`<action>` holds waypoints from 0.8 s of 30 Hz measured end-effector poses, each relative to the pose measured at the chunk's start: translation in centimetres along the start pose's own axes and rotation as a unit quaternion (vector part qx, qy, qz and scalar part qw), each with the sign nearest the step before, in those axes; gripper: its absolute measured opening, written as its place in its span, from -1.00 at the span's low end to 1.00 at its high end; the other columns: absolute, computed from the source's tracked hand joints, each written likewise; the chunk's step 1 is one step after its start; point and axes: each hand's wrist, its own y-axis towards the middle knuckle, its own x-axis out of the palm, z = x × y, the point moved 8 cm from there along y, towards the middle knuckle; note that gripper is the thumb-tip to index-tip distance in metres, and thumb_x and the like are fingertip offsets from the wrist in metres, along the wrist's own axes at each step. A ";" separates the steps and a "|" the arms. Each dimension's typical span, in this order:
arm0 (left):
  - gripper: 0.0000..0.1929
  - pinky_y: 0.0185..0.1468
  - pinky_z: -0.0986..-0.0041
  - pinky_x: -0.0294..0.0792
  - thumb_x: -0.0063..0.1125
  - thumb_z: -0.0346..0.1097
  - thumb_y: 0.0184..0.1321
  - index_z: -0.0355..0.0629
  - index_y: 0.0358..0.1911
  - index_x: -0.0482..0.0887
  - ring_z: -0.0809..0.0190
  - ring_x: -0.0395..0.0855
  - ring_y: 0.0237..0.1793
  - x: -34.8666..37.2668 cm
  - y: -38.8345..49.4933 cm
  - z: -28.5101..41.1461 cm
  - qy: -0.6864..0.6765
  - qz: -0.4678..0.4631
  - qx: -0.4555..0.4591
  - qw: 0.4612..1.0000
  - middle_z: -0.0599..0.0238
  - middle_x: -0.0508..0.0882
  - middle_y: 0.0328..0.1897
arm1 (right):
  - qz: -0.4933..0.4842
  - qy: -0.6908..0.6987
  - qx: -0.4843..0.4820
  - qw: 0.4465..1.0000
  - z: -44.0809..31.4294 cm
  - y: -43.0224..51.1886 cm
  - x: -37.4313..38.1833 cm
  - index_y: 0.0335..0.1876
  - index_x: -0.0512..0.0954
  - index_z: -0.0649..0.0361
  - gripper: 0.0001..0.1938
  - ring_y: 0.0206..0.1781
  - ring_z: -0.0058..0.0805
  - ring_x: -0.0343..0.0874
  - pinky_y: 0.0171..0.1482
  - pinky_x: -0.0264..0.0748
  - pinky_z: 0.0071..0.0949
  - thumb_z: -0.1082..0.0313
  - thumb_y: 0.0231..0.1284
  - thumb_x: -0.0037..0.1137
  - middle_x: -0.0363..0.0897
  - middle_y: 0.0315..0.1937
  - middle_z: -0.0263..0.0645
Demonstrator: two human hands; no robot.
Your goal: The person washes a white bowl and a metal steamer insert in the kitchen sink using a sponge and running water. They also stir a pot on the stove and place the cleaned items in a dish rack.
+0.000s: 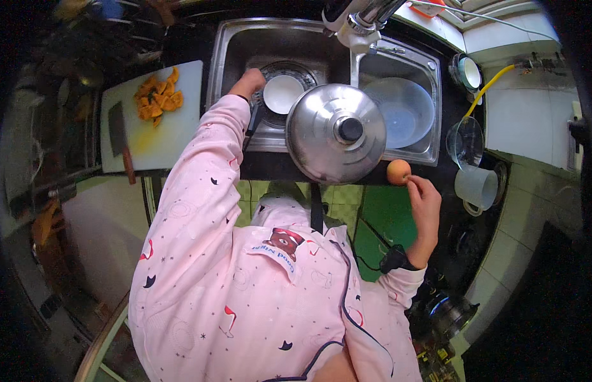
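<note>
My left hand (252, 82) reaches into the left sink basin, its fingers curled beside a white bowl (283, 94). Whether it grips anything there is hidden. The bowl sits in a dark round pan (303, 71), and a black handle (255, 119) shows below my wrist. With thumb and fingers pinched, my right hand (424, 203) holds a round orange-brown fruit (398, 172) by its stem end, at the counter's front edge. Between my hands, a domed stainless steel lid (319, 138) with a black knob overlaps the sink's front rim.
At left, a white cutting board (190, 110) carries orange pieces (157, 100) and a cleaver (117, 129). A translucent basin (420, 119) stands in the right sink (438, 95) under the faucet (360, 36). A glass bowl (464, 141) and plastic container (477, 186) stand at right.
</note>
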 end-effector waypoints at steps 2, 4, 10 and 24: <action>-0.68 0.05 0.22 0.51 0.23 -0.28 -0.01 -0.29 -0.18 0.74 -0.07 0.67 0.02 1.5 2.6 0.3 0.022 -0.041 0.003 0.999 -0.13 0.67 0.00 | -0.020 0.001 -0.005 1.000 -3.0 1.9 1.0 -0.08 0.61 0.31 -0.81 -0.26 -0.45 0.61 -0.16 0.50 -0.51 0.41 0.29 0.09 0.64 -0.28 -0.18; -0.67 0.04 0.21 0.52 0.24 -0.29 0.01 -0.35 -0.16 0.72 -0.08 0.67 0.03 3.3 4.0 0.2 -0.049 -0.074 -0.018 0.996 -0.15 0.66 0.00 | -0.038 0.010 -0.005 0.999 -4.9 3.7 2.0 -0.08 0.60 0.32 -0.81 -0.27 -0.51 0.59 -0.18 0.49 -0.54 0.43 0.28 0.10 0.64 -0.29 -0.20; -0.60 -0.02 0.17 0.54 0.31 -0.18 -0.04 -0.30 -0.16 0.72 -0.13 0.66 0.00 6.7 5.2 -0.3 -0.124 -0.086 -0.026 0.988 -0.14 0.67 -0.03 | -0.077 0.008 -0.021 0.997 -8.0 7.3 4.4 -0.09 0.60 0.29 -0.78 -0.23 -0.15 0.64 -0.14 0.52 -0.37 0.38 0.20 0.16 0.62 -0.24 -0.04; -0.32 -0.41 0.27 0.62 0.00 -0.42 -0.15 -0.19 0.24 0.40 0.07 0.70 -0.22 -7.6 -4.6 4.4 -0.531 -0.172 0.029 0.829 0.11 0.61 0.02 | -0.008 -0.093 -0.200 0.975 -13.7 17.0 5.0 -0.13 0.61 0.26 -0.82 -0.15 -0.04 0.61 -0.08 0.53 -0.26 0.43 0.17 0.12 0.61 -0.20 -0.02</action>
